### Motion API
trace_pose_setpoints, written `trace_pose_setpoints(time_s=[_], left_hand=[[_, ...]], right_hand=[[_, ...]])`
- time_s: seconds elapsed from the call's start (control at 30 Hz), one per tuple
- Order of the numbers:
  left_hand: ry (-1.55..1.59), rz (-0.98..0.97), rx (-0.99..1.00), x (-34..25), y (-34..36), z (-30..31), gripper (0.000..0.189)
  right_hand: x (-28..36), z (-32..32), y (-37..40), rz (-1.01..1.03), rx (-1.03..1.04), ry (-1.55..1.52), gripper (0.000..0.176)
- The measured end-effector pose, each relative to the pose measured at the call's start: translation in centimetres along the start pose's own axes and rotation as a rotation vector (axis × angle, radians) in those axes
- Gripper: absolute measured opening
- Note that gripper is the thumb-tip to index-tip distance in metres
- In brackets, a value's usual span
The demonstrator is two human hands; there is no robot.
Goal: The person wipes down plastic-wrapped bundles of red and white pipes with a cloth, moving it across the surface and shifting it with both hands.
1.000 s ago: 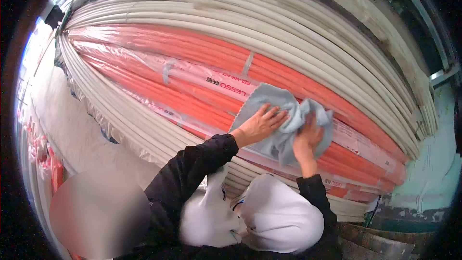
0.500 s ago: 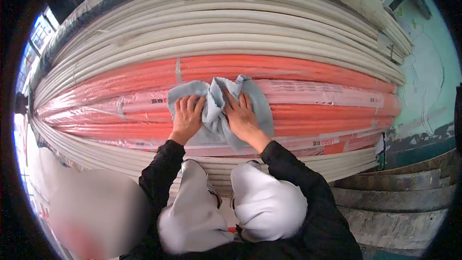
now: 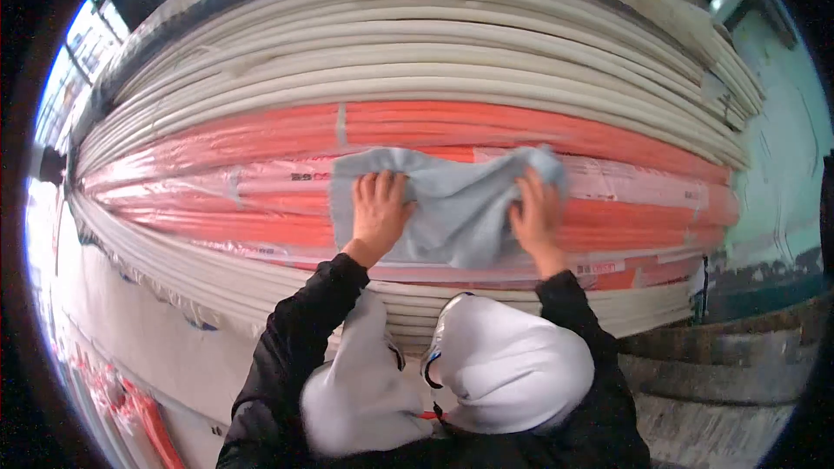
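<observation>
A light grey cloth (image 3: 452,208) lies spread over the plastic-wrapped red pipes (image 3: 287,221) in front of me. My left hand (image 3: 380,215) rests on the left part of the cloth, fingers laid on the fabric and thumb apart. At the cloth's right end my right hand (image 3: 540,219) is smeared by motion. Its fingers bend onto the fabric, and a fold stands up beside them; the fingertips are partly hidden.
Long cream pipes (image 3: 417,56) lie behind the red ones, and more cream pipes (image 3: 625,308) lie in front, near my knees. Dark, worn slabs (image 3: 738,382) are stacked at the lower right. A pale green wall (image 3: 786,148) stands at the right.
The cloth has gone from bunched up to spread wider. My right hand has moved right with its end, away from my left hand. A blurred round shape at lower left is gone from view.
</observation>
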State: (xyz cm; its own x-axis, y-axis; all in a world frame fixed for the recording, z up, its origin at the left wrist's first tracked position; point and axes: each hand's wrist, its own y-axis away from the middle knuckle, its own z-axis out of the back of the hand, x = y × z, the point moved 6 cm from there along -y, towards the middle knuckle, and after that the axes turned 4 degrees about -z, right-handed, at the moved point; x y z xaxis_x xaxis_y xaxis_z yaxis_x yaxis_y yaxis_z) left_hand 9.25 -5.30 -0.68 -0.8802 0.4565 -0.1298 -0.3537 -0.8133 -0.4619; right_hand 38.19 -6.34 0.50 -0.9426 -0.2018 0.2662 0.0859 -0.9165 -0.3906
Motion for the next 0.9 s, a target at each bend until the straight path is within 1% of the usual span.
trace_pose_setpoints(time_s=[0.03,0.13,0.2,0.23,0.3,0.37,0.4,0.47,0.57,0.67,0.7,0.8,0.83,0.9], left_hand=[[0.002,-0.021,0.024,-0.6,-0.2,-0.1,0.066],[0.064,-0.109,0.107,-2.8,-1.1,-1.0,0.064],[0.032,-0.226,0.058,-4.7,-1.7,-1.1,0.064],[0.034,-0.247,0.065,-5.3,-2.1,-1.2,0.064],[0.046,-0.303,0.081,-6.1,-2.6,-1.4,0.063],[0.031,-0.329,0.035,-5.2,-2.9,-1.3,0.061],[0.024,-0.346,0.012,-4.7,-2.9,-1.3,0.06],[0.064,-0.306,0.011,-3.6,-2.8,-1.6,0.055],[0.143,-0.229,0.04,-2.2,-2.8,-1.3,0.046],[0.186,-0.179,0.048,-0.5,-2.5,-1.0,0.039],[0.189,-0.169,0.043,0.2,-2.2,-1.0,0.037],[0.157,-0.138,-0.003,2.3,-1.5,-0.4,0.035],[0.168,-0.117,-0.022,3.1,-1.3,-0.1,0.033],[0.19,-0.078,-0.058,4.7,-0.7,0.3,0.03]], right_hand=[[-2.1,0.6,0.2,-0.066,0.008,-0.001,0.049],[-6.4,2.6,1.0,-0.087,-0.119,-0.014,0.039],[-9.3,3.0,1.6,-0.178,-0.178,-0.013,0.034],[-10.8,2.8,1.8,-0.244,-0.211,-0.016,0.033],[-11.3,3.0,1.8,-0.282,-0.25,0.039,0.032],[-11.1,2.8,1.2,-0.307,-0.276,0.106,0.03],[-10.7,2.5,0.9,-0.317,-0.272,0.113,0.029],[-9.9,2.1,0.5,-0.339,-0.267,0.132,0.027],[-6.9,1.7,0.1,-0.288,-0.204,0.163,0.028],[-2.9,0.3,-0.6,-0.181,-0.115,0.152,0.03],[-1.3,-0.2,-1.0,-0.176,-0.08,0.113,0.033],[3.6,-2.1,-1.4,-0.052,-0.024,0.174,0.034],[5.4,-2.2,-1.5,0.012,-0.012,0.106,0.036],[8.3,-2.6,-1.8,0.042,0.005,0.066,0.036]])
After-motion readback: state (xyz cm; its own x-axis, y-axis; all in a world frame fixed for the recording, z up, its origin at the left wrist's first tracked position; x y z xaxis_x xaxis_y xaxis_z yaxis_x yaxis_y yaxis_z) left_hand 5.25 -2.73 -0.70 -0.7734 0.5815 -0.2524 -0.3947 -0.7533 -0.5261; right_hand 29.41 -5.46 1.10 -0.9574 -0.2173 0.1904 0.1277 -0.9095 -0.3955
